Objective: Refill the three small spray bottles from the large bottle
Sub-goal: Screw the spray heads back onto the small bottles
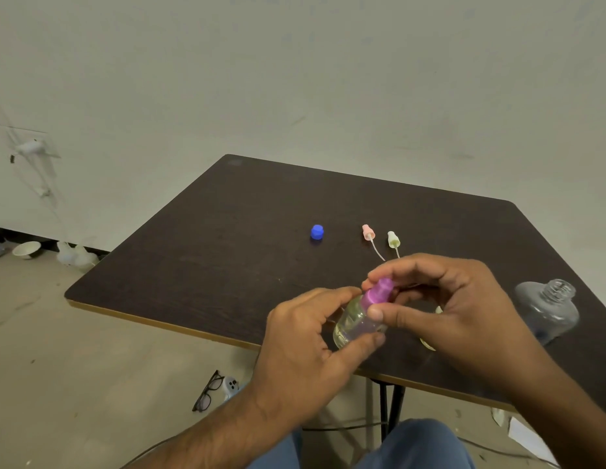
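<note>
The left hand (305, 336) grips the small spray bottle (354, 321), its long axis tilted up-right toward the right hand (440, 306), which pinches the purple spray cap (379, 292).

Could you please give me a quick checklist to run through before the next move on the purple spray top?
1. Left hand grips the small bottle: ok.
2. Right hand fingers pinch the purple spray top: ok.
3. Purple spray top fully seated or threaded: cannot tell.
4. Pink spray top and pale green spray top lie off their bottles on the table: ok.
5. Large bottle open, blue cap set aside: ok.
6. Other two small bottles: hidden, cannot tell.
</note>
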